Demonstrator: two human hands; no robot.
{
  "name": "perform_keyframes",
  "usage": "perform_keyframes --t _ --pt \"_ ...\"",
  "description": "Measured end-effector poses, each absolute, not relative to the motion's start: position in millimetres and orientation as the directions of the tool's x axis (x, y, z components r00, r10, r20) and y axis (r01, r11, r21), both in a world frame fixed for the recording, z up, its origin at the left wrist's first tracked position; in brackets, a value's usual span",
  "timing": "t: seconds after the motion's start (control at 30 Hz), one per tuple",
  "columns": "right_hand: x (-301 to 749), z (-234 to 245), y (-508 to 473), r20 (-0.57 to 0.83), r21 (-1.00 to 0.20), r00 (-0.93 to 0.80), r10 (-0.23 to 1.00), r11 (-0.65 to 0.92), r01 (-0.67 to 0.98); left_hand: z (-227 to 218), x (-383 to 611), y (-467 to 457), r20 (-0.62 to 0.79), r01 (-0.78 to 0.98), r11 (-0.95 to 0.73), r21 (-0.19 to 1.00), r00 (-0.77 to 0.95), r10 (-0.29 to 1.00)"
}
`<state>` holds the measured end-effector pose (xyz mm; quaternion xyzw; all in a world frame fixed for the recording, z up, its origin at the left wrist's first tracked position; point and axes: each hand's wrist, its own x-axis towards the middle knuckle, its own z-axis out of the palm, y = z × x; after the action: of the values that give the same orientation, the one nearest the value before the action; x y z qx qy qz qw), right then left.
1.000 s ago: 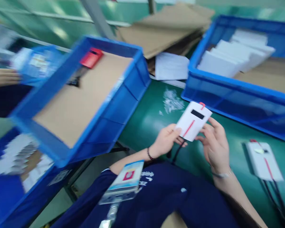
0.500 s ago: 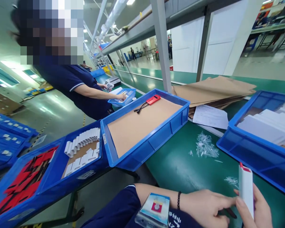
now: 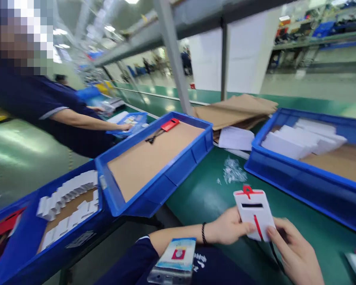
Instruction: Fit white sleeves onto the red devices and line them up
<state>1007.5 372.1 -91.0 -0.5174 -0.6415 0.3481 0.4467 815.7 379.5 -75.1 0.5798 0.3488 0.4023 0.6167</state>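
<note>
1. As I look over the green table (image 3: 201,198), a white gadget (image 3: 249,215) is held up to the right of the middle tray (image 3: 180,170), showing a dark window, a red strip and a red loop on top.
2. The left hand (image 3: 230,227) grips the gadget's lower left side, thumb on the front.
3. The right hand (image 3: 296,249) grips its lower right corner, thumb also on the front; a black cord (image 3: 274,253) hangs from the bottom, beside that hand.
4. Inside the middle tray, a red gadget (image 3: 170,125) with black leads (image 3: 154,136) lies on brown paper (image 3: 154,158), towards the far end.
5. Near the middle tray's right side lies a heap of clear bits (image 3: 233,171); farther right, a second blue tray (image 3: 299,182) holds white boxes (image 3: 302,140).
6. By the middle tray's far corner are brown sheets (image 3: 237,113) and a white paper (image 3: 236,138).
7. Left of the middle tray, a blue bin (image 3: 53,261) carries rows of white pieces (image 3: 67,194).
8. Past the middle tray's far left side, a co-worker's hand (image 3: 125,127) is at a light blue basket (image 3: 136,122); its grasp is too blurred to tell.
</note>
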Motion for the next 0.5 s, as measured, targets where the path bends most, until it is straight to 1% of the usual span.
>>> perform_keyframes --t 0.03,0.1,0.13,0.17,0.2,0.23,0.27,0.3,0.33,0.37,0.43,0.47,0.5 --pt "1006 -81 367 0.222 -0.89 -0.096 0.97 0.242 0.386 -74 815 375 0.02 -0.095 0.022 0.995 0.413 0.911" --pt "1000 -70 358 0.301 -0.831 -0.107 0.948 0.316 0.459 -79 815 369 -0.042 -0.102 0.089 0.991 0.395 0.918" --pt "996 -69 355 0.362 -0.784 -0.105 0.926 0.363 0.503 -83 816 369 -0.076 -0.108 0.127 0.986 0.39 0.918" --pt "993 -70 354 0.383 -0.742 -0.129 0.915 0.388 0.547 -88 818 370 -0.113 -0.114 0.173 0.978 0.408 0.906" --pt "992 -74 354 0.352 -0.713 -0.17 0.92 0.382 0.588 -92 820 372 -0.14 -0.119 0.217 0.969 0.456 0.879" --pt "993 -78 354 0.319 -0.688 -0.181 0.93 0.358 0.631 -94 820 375 -0.136 -0.126 0.242 0.962 0.547 0.826" --pt "997 -83 354 0.287 -0.667 -0.185 0.94 0.335 0.665 -93 819 377 -0.124 -0.125 0.262 0.957 0.642 0.757" --pt "1003 -87 354 0.256 -0.64 -0.169 0.952 0.298 0.708 -89 815 379 -0.122 -0.083 0.261 0.962 0.722 0.681" --pt "1012 -90 353 0.236 -0.595 -0.129 0.963 0.248 0.764 -82 808 381 -0.128 -0.022 0.222 0.975 0.762 0.635" --pt "1023 -93 352 0.226 -0.538 -0.069 0.972 0.184 0.823 -71 796 382 -0.145 0.06 0.155 0.986 0.764 0.629" --pt "1049 -98 346 0.244 -0.419 0.072 0.967 0.039 0.907 -42 764 379 -0.153 0.249 -0.023 0.968 0.662 0.734" --pt "1062 -100 343 0.27 -0.388 0.131 0.954 -0.017 0.921 -24 746 375 -0.131 0.346 -0.1 0.933 0.585 0.801" --pt "1074 -102 338 0.293 -0.395 0.163 0.942 -0.036 0.918 -5 727 370 -0.094 0.436 -0.154 0.887 0.497 0.863"
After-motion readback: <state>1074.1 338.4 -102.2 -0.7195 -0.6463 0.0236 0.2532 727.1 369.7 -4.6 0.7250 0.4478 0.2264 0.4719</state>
